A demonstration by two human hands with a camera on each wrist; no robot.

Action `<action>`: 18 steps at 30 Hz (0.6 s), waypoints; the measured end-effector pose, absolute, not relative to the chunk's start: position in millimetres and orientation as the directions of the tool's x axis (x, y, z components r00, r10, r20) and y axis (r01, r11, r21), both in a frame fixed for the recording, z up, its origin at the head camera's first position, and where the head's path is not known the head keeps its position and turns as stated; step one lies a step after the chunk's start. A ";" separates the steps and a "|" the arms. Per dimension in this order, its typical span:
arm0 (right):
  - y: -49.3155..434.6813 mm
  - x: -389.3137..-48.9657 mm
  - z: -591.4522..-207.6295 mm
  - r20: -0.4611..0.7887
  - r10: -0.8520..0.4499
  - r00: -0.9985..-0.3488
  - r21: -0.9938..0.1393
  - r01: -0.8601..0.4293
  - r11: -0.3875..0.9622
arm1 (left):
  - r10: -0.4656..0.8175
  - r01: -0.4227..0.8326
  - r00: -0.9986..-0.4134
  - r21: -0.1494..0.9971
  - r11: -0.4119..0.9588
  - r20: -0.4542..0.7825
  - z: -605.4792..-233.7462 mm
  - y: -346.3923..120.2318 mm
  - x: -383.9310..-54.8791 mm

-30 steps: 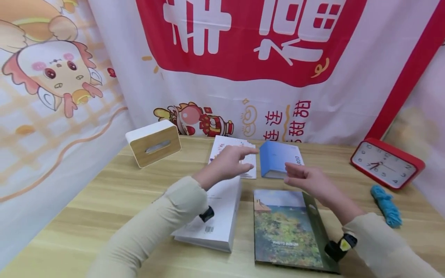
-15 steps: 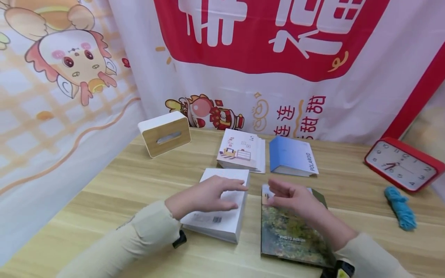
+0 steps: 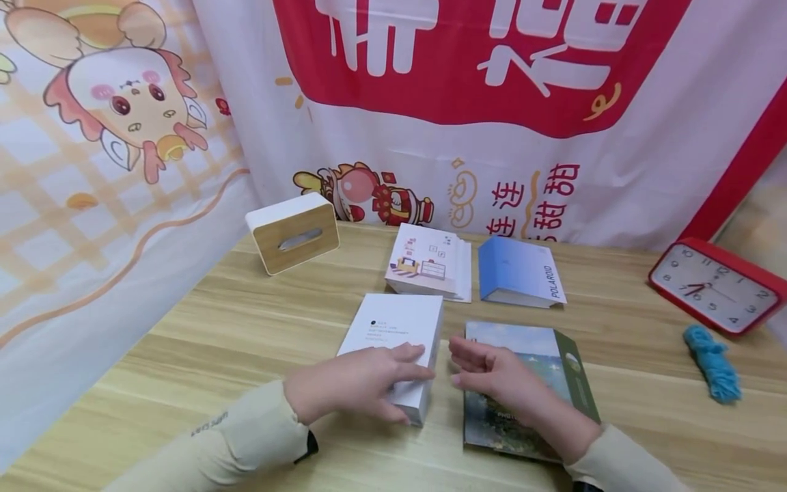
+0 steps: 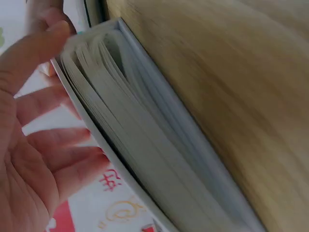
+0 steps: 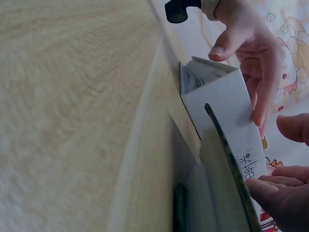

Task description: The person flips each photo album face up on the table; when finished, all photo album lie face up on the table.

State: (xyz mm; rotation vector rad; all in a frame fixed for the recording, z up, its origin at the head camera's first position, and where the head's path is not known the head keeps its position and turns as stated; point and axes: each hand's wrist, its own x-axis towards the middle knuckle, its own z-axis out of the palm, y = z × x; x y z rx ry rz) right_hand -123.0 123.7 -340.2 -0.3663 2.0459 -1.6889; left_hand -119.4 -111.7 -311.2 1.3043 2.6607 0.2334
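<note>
In the head view a thick white album (image 3: 393, 314) lies on the wooden table, printed side up. My left hand (image 3: 359, 383) spreads over its near part, fingers reaching past the right edge. From the left wrist, the thumb is at the album's corner by the page stack (image 4: 140, 130), and the fingertips are close over the cover. My right hand (image 3: 513, 383) hovers over the upper left of a photo album (image 3: 535, 342) with a painted landscape cover, its fingers pointing toward the white album. Nothing is between the right thumb and fingers.
Behind the albums stand a stack of white illustrated albums (image 3: 430, 256) and a blue Polaroid album (image 3: 519, 270). A wood-fronted tissue box (image 3: 295, 239) is at back left. On the right are a red clock (image 3: 713, 287) and a blue yarn bundle (image 3: 713, 365).
Both hands have come back toward the person and lower, from over the rear albums to the two near ones. The left hand has moved down to the white album's near end.
</note>
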 end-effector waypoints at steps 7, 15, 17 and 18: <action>123.4 -122.9 -345.0 -0.188 -0.493 -0.850 -0.978 0.115 0.175 | 0.798 0.798 -0.601 0.023 0.602 -0.047 -311.6 -101.0 -114.1; 124.8 -122.7 -347.0 -0.170 -0.508 -0.844 -0.981 0.095 0.171 | 0.836 0.836 -0.548 0.059 0.545 0.032 -316.8 -101.0 -117.4; 124.7 -122.1 -347.0 -0.170 -0.507 -0.845 -0.981 0.096 0.169 | 0.839 0.841 -0.541 0.060 0.538 0.062 -318.6 -101.5 -117.2; 124.4 -121.6 -347.0 -0.173 -0.504 -0.846 -0.980 0.100 0.169 | 0.839 0.843 -0.539 0.060 0.535 0.080 -319.5 -101.8 -116.9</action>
